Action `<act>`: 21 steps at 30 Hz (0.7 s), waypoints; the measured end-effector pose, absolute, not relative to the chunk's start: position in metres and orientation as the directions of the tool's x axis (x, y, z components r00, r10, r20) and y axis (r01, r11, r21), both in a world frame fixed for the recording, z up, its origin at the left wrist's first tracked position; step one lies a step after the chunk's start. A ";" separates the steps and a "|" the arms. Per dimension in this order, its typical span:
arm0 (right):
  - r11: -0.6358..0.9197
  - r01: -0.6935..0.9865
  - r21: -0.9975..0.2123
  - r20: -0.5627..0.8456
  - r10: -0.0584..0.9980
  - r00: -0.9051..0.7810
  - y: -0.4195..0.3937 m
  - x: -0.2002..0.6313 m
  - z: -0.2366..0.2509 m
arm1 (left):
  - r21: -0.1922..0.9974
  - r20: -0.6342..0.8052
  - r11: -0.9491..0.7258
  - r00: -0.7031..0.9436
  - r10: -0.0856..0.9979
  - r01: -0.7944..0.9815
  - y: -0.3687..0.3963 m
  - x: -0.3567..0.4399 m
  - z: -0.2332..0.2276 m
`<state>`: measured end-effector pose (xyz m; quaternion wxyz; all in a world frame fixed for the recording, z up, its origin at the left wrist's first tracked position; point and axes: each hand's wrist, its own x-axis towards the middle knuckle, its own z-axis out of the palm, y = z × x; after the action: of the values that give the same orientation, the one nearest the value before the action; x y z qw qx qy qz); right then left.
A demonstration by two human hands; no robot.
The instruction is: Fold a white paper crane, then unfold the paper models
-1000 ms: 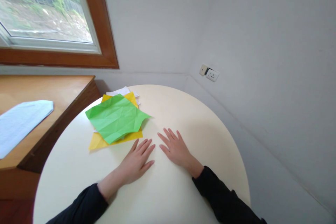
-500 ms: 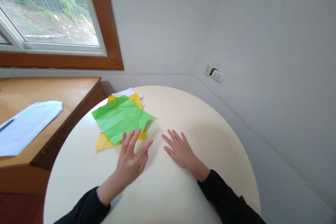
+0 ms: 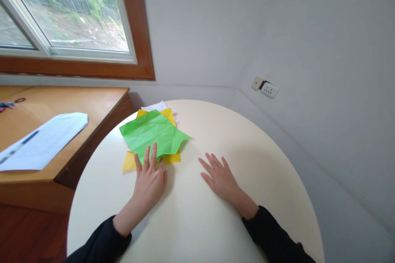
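Green creased paper (image 3: pixel 152 133) sits under the flat, open left hand (image 3: pixel 150 181): judged best slid off gently, while the open right hand (image 3: pixel 220 176) rests on the desk (image 3: pixel 271 181).

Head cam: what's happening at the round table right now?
A person sits at a round cream table with both hands out. The left hand lies with its fingertips on the near edge of a creased green sheet, which tops a small stack of yellow paper and white paper. The right hand rests flat on the bare tabletop, apart from the stack. Nothing is gripped or lifted. A wooden desk beside the table carries a white printed sheet.
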<state>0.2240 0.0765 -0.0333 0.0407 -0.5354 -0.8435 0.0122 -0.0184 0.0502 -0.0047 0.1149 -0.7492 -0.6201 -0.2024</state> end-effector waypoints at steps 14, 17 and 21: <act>0.438 0.896 -0.076 0.088 0.898 -0.431 0.078 0.225 -0.037 | 0.013 0.501 -0.210 0.175 0.847 0.978 0.046 -0.013 0.000; 0.425 0.898 -0.115 0.115 0.903 -0.413 0.077 0.225 -0.039 | 0.034 0.568 -0.297 0.226 0.791 0.954 0.041 -0.008 0.003; 0.399 0.886 -0.236 0.174 0.914 -0.366 0.079 0.227 -0.045 | 0.060 0.623 -0.466 0.332 0.709 0.883 0.030 0.003 0.004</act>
<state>0.2266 0.0787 -0.0449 0.1394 -0.5457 -0.8247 0.0508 0.0032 0.0304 0.0035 0.1466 -0.8027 -0.4957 -0.2974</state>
